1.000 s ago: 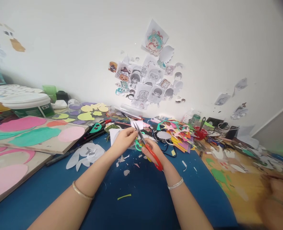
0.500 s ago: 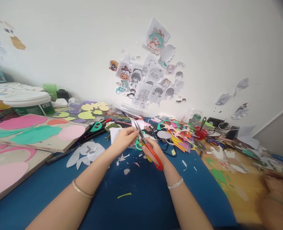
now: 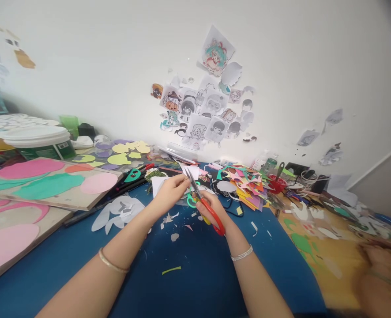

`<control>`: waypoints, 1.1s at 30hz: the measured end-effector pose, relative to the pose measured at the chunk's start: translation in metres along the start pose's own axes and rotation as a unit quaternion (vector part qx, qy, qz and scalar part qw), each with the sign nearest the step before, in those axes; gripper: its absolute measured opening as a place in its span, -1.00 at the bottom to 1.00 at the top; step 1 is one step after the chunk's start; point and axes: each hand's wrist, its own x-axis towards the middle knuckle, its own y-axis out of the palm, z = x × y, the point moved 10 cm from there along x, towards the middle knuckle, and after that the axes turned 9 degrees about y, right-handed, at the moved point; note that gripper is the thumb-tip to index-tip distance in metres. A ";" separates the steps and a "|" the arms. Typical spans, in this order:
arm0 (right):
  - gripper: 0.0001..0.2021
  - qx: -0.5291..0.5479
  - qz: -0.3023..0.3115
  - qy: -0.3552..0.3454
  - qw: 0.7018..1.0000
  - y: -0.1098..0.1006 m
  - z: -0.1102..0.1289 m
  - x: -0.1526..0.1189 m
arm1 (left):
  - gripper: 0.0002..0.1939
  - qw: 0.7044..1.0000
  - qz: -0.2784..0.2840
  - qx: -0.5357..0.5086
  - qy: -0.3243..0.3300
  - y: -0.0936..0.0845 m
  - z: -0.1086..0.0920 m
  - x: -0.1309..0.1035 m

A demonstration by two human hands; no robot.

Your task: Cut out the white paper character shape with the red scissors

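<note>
My right hand (image 3: 212, 204) is closed around a pair of red-handled scissors (image 3: 217, 221), its blades pointing up and away from me. Close beside those blades, the fingertips of my left hand (image 3: 174, 189) are pinched together. What they hold is too small to make out. White paper (image 3: 189, 170) lies just beyond the blade tips. Near my right hand are a green ring-shaped piece (image 3: 191, 201) and something yellow (image 3: 206, 219), partly covered. Small paper scraps (image 3: 169, 217) are scattered on the blue mat (image 3: 202, 265) below my hands.
Boards with pink and green paper shapes (image 3: 50, 187) stand left, near a white-lidded tub (image 3: 38, 136). White cutouts (image 3: 121, 212) lie by my left forearm. Coloured paper (image 3: 248, 185) is heaped right, near a red cup (image 3: 277, 183). Another person's blurred arm (image 3: 382, 274) shows far right.
Hardly anything differs. My left fingertips have shifted very slightly beside the scissors, which stay in my right hand in nearly the same place.
</note>
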 end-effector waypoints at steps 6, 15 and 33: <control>-0.49 -0.012 0.009 0.002 1.000 0.001 0.003 -0.001 | -0.70 0.999 0.010 0.046 0.006 -0.004 -0.007 0.001; -0.62 -0.060 -0.002 0.009 0.998 -0.001 0.001 -0.002 | -0.73 0.999 0.032 0.041 -0.007 -0.004 -0.008 0.000; -0.62 -0.107 -0.148 0.071 0.981 -0.028 -0.030 0.006 | -0.73 0.988 0.100 0.103 -0.055 -0.012 0.005 -0.003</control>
